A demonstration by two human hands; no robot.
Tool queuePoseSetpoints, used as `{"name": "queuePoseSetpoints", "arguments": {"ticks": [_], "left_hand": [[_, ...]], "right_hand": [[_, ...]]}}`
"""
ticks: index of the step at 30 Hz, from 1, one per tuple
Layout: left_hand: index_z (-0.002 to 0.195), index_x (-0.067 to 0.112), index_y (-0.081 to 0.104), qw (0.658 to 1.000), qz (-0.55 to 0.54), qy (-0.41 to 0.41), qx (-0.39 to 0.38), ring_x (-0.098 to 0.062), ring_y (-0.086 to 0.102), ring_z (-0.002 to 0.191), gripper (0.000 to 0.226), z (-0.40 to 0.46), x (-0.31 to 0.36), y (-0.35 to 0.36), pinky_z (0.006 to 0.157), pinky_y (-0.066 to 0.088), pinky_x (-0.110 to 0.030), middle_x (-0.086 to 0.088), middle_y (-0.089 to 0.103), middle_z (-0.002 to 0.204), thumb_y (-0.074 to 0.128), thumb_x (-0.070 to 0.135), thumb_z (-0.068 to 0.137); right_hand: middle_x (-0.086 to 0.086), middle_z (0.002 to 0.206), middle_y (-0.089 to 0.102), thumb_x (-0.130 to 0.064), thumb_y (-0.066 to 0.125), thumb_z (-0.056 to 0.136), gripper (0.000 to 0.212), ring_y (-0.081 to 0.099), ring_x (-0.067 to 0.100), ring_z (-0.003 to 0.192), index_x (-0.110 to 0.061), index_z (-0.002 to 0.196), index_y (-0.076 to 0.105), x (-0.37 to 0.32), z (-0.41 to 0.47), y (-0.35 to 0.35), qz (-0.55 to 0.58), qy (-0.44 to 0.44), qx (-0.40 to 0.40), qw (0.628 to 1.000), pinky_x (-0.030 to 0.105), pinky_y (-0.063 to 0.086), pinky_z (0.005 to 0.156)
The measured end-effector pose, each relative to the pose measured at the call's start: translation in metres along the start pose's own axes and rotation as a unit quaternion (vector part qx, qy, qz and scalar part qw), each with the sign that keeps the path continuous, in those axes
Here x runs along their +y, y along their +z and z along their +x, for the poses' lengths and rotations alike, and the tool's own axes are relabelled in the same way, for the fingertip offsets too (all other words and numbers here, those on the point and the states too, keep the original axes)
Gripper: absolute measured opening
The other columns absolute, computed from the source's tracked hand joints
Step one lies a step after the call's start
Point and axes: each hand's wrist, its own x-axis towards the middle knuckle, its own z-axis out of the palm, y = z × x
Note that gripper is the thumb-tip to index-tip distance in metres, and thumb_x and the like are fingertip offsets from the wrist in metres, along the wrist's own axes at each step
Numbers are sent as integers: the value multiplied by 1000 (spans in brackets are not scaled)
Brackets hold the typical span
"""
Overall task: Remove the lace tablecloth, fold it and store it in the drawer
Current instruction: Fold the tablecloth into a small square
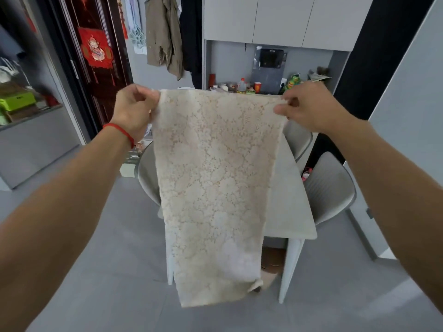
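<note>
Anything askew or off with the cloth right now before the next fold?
One thing: the lace tablecloth hangs as a long strip from the left hand and right hand, and its bottom right corner curls over, so the lower edge is not flat. No tear shows.

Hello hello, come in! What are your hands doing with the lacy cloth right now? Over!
Left hand and right hand each pinch a top corner. Lace tablecloth hangs off the table, folded narrow. Nothing in the way.
</note>
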Motion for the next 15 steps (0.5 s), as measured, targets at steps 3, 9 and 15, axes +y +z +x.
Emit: {"name": "queuePoseSetpoints", "arguments": {"ticks": [3,9,15], "left_hand": [[81,17,52,1000,5,-14,-10,-14,59,69,28,2,-3,10,63,50,-30,-5,61,84,52,-3,100],[73,17,58,992,-83,-89,46,-7,63,50,23,8,6,3,54,50,-22,4,64,61,58,0,88],[94,30,78,977,196,-4,-87,-7,68,88,54,-16,1,-8,78,53,-23,7,75,99,70,78,71]], "right_hand": [[22,86,70,-34,68,100,42,65,39,83,8,97,72,-4,4,-1,-12,0,-8,1000,45,53,83],[6,100,66,-27,75,95,31,64,28,96,-8,119,70,11,-3,13,38,72,10,997,34,46,82],[3,90,73,-23,82,89,36,75,19,80,-24,120,64,11,-17,24,190,115,36,974,38,64,80]]}}
